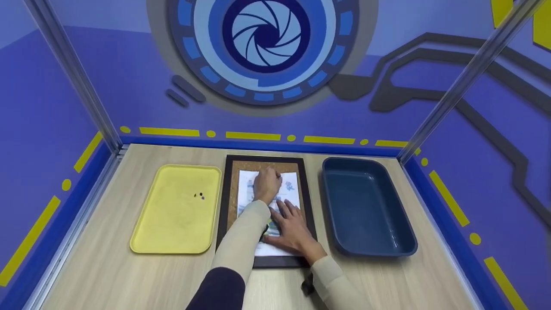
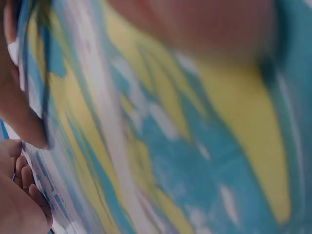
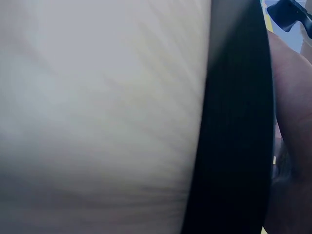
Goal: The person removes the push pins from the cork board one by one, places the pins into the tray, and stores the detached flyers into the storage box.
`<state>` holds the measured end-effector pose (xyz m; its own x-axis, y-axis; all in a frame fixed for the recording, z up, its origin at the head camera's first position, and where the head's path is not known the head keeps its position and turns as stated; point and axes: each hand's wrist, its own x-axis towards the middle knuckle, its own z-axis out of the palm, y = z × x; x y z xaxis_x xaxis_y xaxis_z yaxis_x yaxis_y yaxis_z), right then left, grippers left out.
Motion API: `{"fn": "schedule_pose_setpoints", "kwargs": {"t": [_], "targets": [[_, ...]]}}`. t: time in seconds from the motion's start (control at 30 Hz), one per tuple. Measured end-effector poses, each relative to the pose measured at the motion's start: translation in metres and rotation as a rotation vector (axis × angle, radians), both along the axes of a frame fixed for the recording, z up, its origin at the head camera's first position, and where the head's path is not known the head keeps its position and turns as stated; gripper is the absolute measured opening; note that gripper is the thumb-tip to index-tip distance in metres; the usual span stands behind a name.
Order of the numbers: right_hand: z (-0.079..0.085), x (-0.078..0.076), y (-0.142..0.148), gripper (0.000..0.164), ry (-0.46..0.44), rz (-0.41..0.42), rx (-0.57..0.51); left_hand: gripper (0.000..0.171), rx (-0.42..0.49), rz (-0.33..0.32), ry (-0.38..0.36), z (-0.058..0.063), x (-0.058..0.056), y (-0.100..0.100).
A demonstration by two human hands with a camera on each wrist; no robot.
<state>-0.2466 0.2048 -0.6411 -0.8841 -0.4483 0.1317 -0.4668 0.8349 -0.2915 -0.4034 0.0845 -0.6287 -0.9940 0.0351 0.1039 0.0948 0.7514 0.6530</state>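
Observation:
A sheet of white paper (image 1: 243, 189) with blue, teal and yellow print lies on a cork board (image 1: 234, 174) in a dark frame (image 1: 223, 202). My left hand (image 1: 267, 185) is over the paper's upper part with its fingers curled, knuckles near the top edge. I cannot tell whether something small is between those fingers. Lower down, my right hand (image 1: 292, 228) rests on the paper with its fingers spread. The left wrist view shows yellow and teal print up close, with curled fingers (image 2: 27, 180) at lower left. Cream sleeve and a black strap (image 3: 239, 122) cover most of the right wrist view.
To the left of the frame lies a yellow tray (image 1: 172, 228) with several tiny dark pieces (image 1: 200, 195) on it. A deep dark-blue bin (image 1: 366, 206) stands on the right. Purple panels (image 1: 129, 77) close off the wooden table (image 1: 107, 267) at the back and sides.

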Motion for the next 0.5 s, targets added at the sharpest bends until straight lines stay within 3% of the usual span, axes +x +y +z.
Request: {"fn": "schedule_pose_setpoints", "kwargs": {"t": [0.17, 0.5], "targets": [[0.0003, -0.001, -0.0009, 0.097, 0.007, -0.009, 0.01, 0.011, -0.053, -0.02, 0.043, 0.0002, -0.0022, 0.0002], [-0.0002, 0.002, -0.0012, 0.097, 0.008, -0.002, -0.002, 0.025, 0.003, -0.021, 0.013, 0.0001, -0.0049, -0.0029]]}}
